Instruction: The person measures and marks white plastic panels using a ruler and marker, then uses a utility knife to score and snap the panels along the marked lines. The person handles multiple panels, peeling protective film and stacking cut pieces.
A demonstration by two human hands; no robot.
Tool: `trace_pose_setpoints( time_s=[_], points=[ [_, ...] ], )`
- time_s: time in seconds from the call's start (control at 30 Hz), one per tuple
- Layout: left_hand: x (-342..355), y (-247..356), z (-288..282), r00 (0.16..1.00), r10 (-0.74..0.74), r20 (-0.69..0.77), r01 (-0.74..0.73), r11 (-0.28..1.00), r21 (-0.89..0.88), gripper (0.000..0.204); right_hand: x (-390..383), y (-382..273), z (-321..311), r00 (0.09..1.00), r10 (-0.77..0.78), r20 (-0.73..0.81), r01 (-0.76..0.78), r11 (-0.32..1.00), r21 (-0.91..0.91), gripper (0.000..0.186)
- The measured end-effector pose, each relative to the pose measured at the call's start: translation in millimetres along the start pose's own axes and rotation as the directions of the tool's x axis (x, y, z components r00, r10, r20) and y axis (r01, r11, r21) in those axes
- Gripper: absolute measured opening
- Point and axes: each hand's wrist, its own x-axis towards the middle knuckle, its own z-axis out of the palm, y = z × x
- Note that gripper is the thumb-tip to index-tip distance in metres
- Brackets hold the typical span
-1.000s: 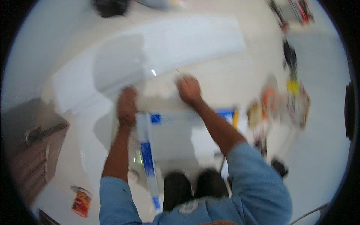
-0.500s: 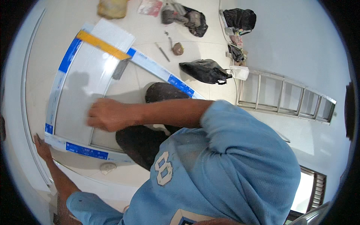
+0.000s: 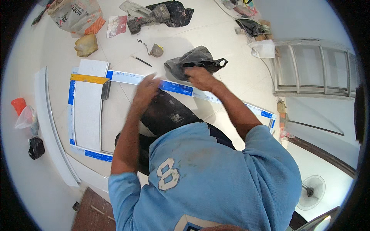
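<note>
My right hand (image 3: 201, 79) is at the near side of a crumpled black plastic bag (image 3: 185, 61), its fingers curled against the bag and partly hidden. To its left, my left hand (image 3: 146, 90) hovers by the far rail of a long frame (image 3: 177, 87) wrapped in blue and white film; motion blurs its fingers. A white panel (image 3: 88, 119) lies across the frame's left end. On that panel rests a try square with a yellow blade (image 3: 88, 79) and a dark stock (image 3: 105, 89). My knees are inside the frame, in dark trousers (image 3: 169, 111).
Beyond the frame lie a pencil (image 3: 142, 61), a tape measure (image 3: 156, 50), a cordless drill (image 3: 148, 19), a yellowish lump (image 3: 86, 45) and a printed sack (image 3: 75, 17). A metal ladder (image 3: 320, 67) is at the right, a fan (image 3: 311, 191) at lower right. Long white strips (image 3: 54, 123) lie left.
My right hand has moved from over the white panel rightward to the black bag. My left hand has left the frame's near left corner for the far rail. The view has shifted too.
</note>
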Motion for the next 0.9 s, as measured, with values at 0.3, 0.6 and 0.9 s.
trace_pose_setpoints(
  time_s=[0.3, 0.6, 0.9],
  points=[
    [88, 35, 133, 0.911, 0.051, -0.408, 0.061, 0.965, 0.255, 0.031, 28, 124, 3, 0.905, 0.411, -0.109, -0.309, 0.811, 0.497, 0.030],
    [108, 29, 124, 0.912, 0.089, -0.400, 0.066, 0.931, 0.358, 0.024, 63, 156, 82, 0.877, 0.460, 0.137, -0.460, 0.887, -0.035, 0.039],
    [131, 50, 140, 0.916, 0.215, -0.339, -0.102, 0.941, 0.322, 0.026, 4, 173, -37, 0.904, 0.328, 0.276, -0.302, 0.944, -0.135, 0.049]
  ],
)
